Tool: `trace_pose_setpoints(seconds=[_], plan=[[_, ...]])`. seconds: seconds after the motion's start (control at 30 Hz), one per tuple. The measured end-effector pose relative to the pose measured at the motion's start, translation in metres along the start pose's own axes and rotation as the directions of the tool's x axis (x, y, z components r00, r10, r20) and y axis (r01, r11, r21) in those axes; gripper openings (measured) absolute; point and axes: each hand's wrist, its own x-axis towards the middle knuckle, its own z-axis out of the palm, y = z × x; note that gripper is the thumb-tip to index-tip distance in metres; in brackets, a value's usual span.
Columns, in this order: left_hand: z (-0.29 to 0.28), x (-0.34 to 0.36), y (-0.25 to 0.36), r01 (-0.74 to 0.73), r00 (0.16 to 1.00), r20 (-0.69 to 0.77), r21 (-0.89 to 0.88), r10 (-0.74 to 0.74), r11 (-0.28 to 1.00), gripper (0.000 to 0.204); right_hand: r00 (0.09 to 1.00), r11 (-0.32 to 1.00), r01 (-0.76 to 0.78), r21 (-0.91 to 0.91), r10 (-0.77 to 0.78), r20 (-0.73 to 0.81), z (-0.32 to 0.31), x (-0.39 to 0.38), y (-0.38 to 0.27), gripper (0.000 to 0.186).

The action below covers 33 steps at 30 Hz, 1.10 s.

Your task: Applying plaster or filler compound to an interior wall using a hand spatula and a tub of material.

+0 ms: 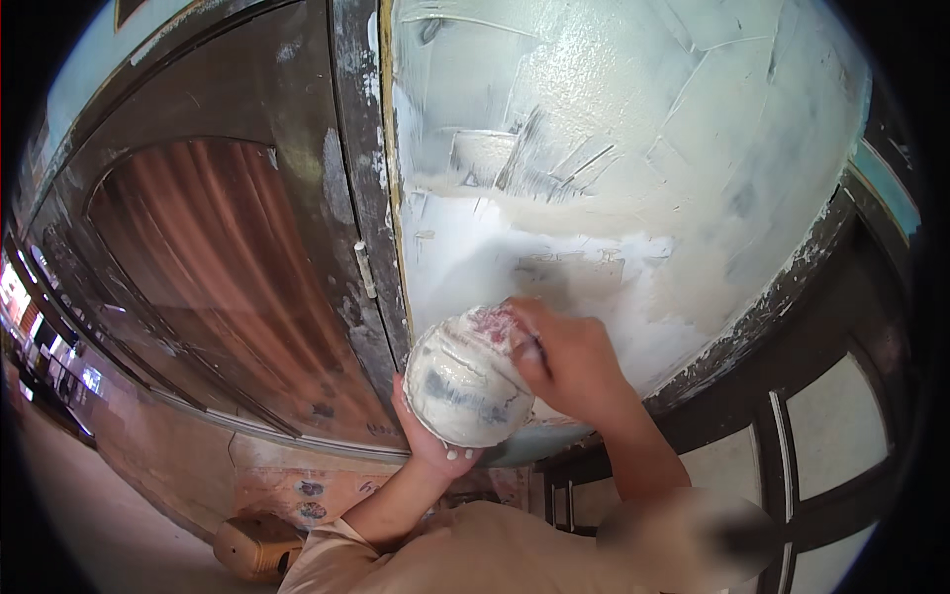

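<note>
My left hand (432, 447) cups a round, putty-smeared bowl (409, 398) from below and from its left side, with the open top turned up. Wet white putty (457, 396) coats the inside, with bluish-grey streaks. At the bowl's upper right, my right hand (572, 368) is closed on a flat putty-covered piece with a reddish patch (490, 323); its kind is hidden by putty and fingers. This piece lies against the bowl's inner edge. Just beyond the bowl stands a wall (594, 198) patched with white and grey putty, showing ridges and scraped marks.
To the left is a dark wooden door (237, 89) with a reddish-brown curtain (223, 238) behind its panel and a hinge (366, 269). At right are dark-framed pale panels (841, 426). A brown plastic object (259, 546) and a printed sheet (297, 485) lie low at left.
</note>
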Motion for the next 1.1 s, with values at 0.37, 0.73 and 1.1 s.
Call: trace_pose_setpoints(seconds=[0.37,0.73,1.1], plan=[[-0.007,-0.003,-0.003,-0.010,0.999,-0.031,0.036,0.011,0.999,0.084,0.998,0.995,-0.062,-0.078,0.062,-0.002,0.009,-0.001,0.006,0.036],[-0.002,-0.006,-0.004,-0.016,0.999,-0.038,-0.011,0.015,1.000,0.078,1.000,1.000,0.016,0.009,-0.016,0.016,0.018,-0.005,0.000,0.040],[-0.008,-0.008,-0.007,-0.045,0.998,-0.046,0.022,0.046,0.999,0.081,1.000,0.999,0.006,0.031,-0.006,0.004,0.009,-0.004,-0.012,0.036]])
